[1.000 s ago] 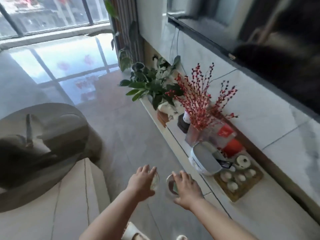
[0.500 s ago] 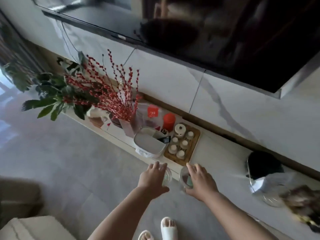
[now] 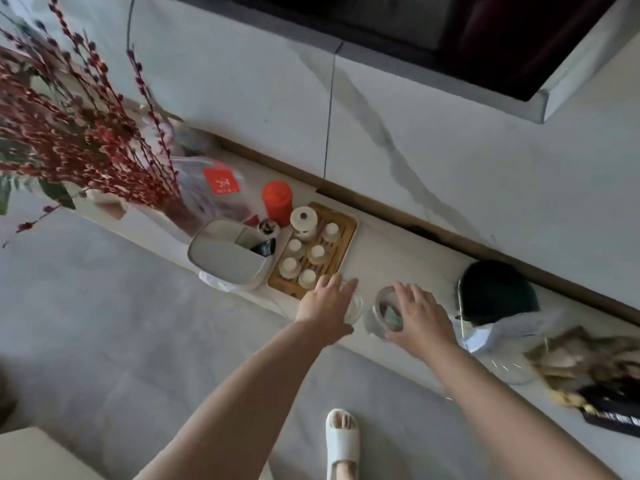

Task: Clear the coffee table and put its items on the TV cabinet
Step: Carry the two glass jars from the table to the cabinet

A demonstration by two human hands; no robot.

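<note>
Two bare hands reach over the front edge of a pale TV cabinet (image 3: 398, 258) at frame centre, each over one clear glass. The left hand (image 3: 327, 303) grips from above the left glass (image 3: 356, 308), which is largely hidden beneath the fingers. The right hand (image 3: 420, 315), just right of centre, holds the right glass (image 3: 386, 313) by its rim, fingers spread over the top. Both glasses sit at the cabinet's front edge, though whether they touch its surface cannot be told.

Just above and left of the left hand lies one wooden tray (image 3: 348, 225) carrying five small white cups and one taller white vessel. One red canister (image 3: 277, 199) stands beyond it, one grey lidded bin (image 3: 225, 259) to its left, and one spray of red berry branches (image 3: 79, 140) fills the upper left.
</note>
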